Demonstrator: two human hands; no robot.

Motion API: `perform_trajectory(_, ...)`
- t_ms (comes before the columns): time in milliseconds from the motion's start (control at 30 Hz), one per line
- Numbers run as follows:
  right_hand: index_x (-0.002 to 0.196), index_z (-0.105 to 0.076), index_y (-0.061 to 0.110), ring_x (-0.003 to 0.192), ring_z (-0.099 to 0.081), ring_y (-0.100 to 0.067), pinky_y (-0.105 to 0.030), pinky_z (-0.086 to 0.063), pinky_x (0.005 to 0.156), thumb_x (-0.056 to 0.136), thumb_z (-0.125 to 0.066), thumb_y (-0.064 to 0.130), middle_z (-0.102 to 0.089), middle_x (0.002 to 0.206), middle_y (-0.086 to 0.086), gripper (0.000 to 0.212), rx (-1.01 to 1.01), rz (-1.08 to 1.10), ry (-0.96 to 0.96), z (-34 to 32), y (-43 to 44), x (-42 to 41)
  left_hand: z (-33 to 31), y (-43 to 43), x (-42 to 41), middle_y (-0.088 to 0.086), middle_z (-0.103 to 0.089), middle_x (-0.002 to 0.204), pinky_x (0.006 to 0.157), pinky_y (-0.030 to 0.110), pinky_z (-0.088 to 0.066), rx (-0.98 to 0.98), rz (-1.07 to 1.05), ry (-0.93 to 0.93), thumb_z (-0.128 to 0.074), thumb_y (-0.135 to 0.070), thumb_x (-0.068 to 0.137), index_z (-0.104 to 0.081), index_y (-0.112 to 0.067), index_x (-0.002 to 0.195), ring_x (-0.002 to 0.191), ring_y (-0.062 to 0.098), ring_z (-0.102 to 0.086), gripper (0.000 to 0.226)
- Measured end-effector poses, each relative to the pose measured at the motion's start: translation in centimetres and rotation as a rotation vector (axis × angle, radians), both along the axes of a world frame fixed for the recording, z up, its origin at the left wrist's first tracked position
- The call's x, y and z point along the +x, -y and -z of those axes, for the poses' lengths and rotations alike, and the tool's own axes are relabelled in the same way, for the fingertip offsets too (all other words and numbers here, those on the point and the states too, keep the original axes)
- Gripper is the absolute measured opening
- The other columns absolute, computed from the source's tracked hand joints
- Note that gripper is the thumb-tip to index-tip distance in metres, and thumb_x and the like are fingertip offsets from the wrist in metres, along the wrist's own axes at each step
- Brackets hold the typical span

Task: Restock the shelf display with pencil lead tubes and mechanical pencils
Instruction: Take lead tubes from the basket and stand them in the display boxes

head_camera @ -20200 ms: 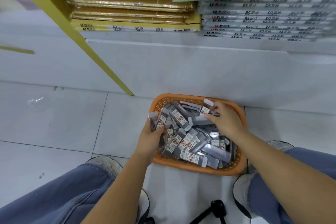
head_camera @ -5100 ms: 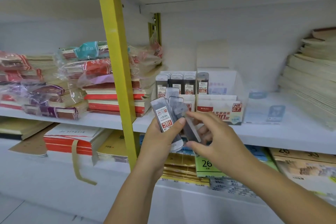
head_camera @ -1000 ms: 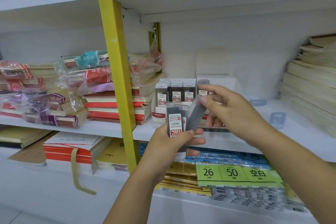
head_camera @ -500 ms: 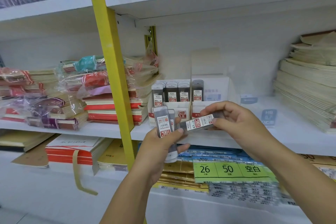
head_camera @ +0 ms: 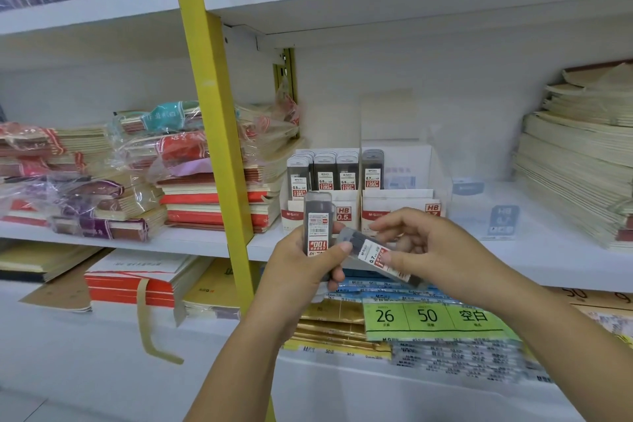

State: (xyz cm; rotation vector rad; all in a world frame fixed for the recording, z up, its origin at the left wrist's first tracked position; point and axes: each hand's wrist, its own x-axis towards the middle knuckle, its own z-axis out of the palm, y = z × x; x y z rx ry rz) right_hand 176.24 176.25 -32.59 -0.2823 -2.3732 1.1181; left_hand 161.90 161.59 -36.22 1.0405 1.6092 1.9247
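My left hand (head_camera: pixel 305 267) grips a small bundle of grey pencil lead tubes (head_camera: pixel 318 226), held upright in front of the shelf. My right hand (head_camera: pixel 435 250) pinches a single lead tube (head_camera: pixel 375 255) marked 0.7, tilted with its cap end against the left thumb. Behind the hands, on the white shelf (head_camera: pixel 548 267), stands a white display box (head_camera: pixel 346 209) labelled HB 0.5 with three rows of tubes, and beside it a box (head_camera: pixel 400 205) labelled HB 0.7 with one row of tubes (head_camera: pixel 372 169) at its left. No mechanical pencils are visible.
A yellow upright post (head_camera: pixel 219 134) stands just left of the boxes. Wrapped notebook stacks (head_camera: pixel 144 168) fill the shelf to the left, paper stacks (head_camera: pixel 579 164) the right. Packs of paper with a green label (head_camera: pixel 435 319) lie on the shelf below.
My right hand turned the single tube from nearly level to a downward tilt and drew it closer to the left hand. The bundle in my left hand stayed upright.
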Motion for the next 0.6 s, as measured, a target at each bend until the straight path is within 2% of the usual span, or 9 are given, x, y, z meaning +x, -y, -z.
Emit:
perform_trajectory(67,0.113,-0.05,0.056,0.072,-0.065,-0.003,-0.024,-0.057,0.064,0.088,-0.068,0.007,-0.064,0.099,0.026,0.058,0.039,-0.076,0.07,0.1,0.5,-0.1,-0.1,-0.2,0.1,0.0,-0.062,0.063,0.058,0.022,-0.052,-0.012,0.025,-0.038,-0.069,-0.025,0.095,-0.069,-0.026,0.106,0.057,0.011,-0.056,0.011)
perform_trajectory(133,0.123,-0.041,0.064,0.072,-0.065,-0.002,-0.027,-0.057,0.066,0.089,-0.064,0.001,-0.062,0.101,0.023,0.075,0.046,-0.12,0.073,-0.3,0.5,-0.2,-0.3,-0.5,0.1,0.001,-0.061,0.063,0.061,0.024,-0.052,-0.031,0.013,-0.076,-0.065,-0.035,0.096,-0.068,-0.03,0.099,0.055,0.012,-0.054,0.007)
perform_trajectory(167,0.124,-0.04,0.065,0.077,-0.067,-0.004,-0.03,-0.059,0.069,0.088,-0.063,-0.001,-0.062,0.105,0.021,0.079,0.047,-0.112,0.042,-0.9,0.3,-0.4,-0.3,-0.7,-0.1,0.0,-0.06,0.062,0.062,0.026,-0.051,-0.046,-0.015,-0.09,-0.062,-0.039,0.097,-0.067,-0.029,0.095,0.055,0.011,-0.054,0.012)
perform_trajectory(233,0.117,-0.046,0.064,0.084,-0.072,-0.018,-0.04,-0.061,0.072,0.087,-0.064,-0.002,-0.064,0.114,0.014,0.075,0.049,-0.035,-0.088,-2.7,-0.6,-0.7,-0.4,-1.0,-0.5,-0.005,-0.057,0.06,0.063,0.029,-0.048,-0.068,-0.069,-0.062,-0.057,-0.046,0.098,-0.062,-0.021,0.094,0.054,0.011,-0.053,0.025)
perform_trajectory(267,0.108,-0.05,0.063,0.082,-0.073,-0.019,-0.039,-0.061,0.068,0.086,-0.066,-0.001,-0.065,0.113,0.012,0.07,0.056,0.023,-0.177,-3.9,-1.3,-0.9,-0.5,-1.2,-0.7,-0.006,-0.056,0.061,0.06,0.029,-0.046,-0.053,-0.078,-0.01,-0.057,-0.044,0.099,-0.061,-0.017,0.095,0.054,0.011,-0.051,0.028)
perform_trajectory(367,0.096,-0.056,0.057,0.078,-0.069,-0.002,-0.022,-0.054,0.07,0.085,-0.069,0.005,-0.069,0.099,0.016,0.055,0.175,0.182,-0.374,-7.6,-3.8,-1.8,-0.9,-1.6,-1.0,-0.006,-0.058,0.068,0.048,0.027,-0.042,0.06,-0.048,0.178,-0.053,-0.023,0.1,-0.065,-0.015,0.104,0.052,0.012,-0.048,0.015)
perform_trajectory(400,0.096,-0.056,0.054,0.077,-0.067,0.0,-0.017,-0.052,0.071,0.085,-0.07,0.007,-0.07,0.093,0.019,0.05,0.226,0.208,-0.389,-8.6,-4.5,-2.3,-1.1,-1.6,-1.1,-0.006,-0.058,0.07,0.048,0.027,-0.042,0.073,-0.046,0.195,-0.05,-0.018,0.099,-0.066,-0.016,0.106,0.053,0.012,-0.048,0.018)
perform_trajectory(467,0.093,-0.056,0.05,0.076,-0.066,0.0,-0.016,-0.052,0.073,0.086,-0.07,0.009,-0.07,0.086,0.021,0.043,0.303,0.225,-0.365,-9.7,-5.4,-3.6,-0.9,-1.6,-1.3,-0.004,-0.059,0.074,0.052,0.028,-0.045,0.072,-0.047,0.169,-0.048,-0.016,0.1,-0.067,-0.019,0.109,0.057,0.013,-0.052,0.021)
perform_trajectory(600,0.098,-0.055,0.043,0.085,-0.065,-0.001,-0.02,-0.052,0.08,0.087,-0.07,0.014,-0.066,0.094,0.018,0.035,0.479,0.216,-0.234,-9.0,-5.9,-5.6,-0.8,-1.2,-1.6,0.005,-0.061,0.081,0.059,0.026,-0.055,0.096,-0.03,0.17,-0.052,-0.018,0.103,-0.067,-0.021,0.112,0.062,0.014,-0.06,0.018)
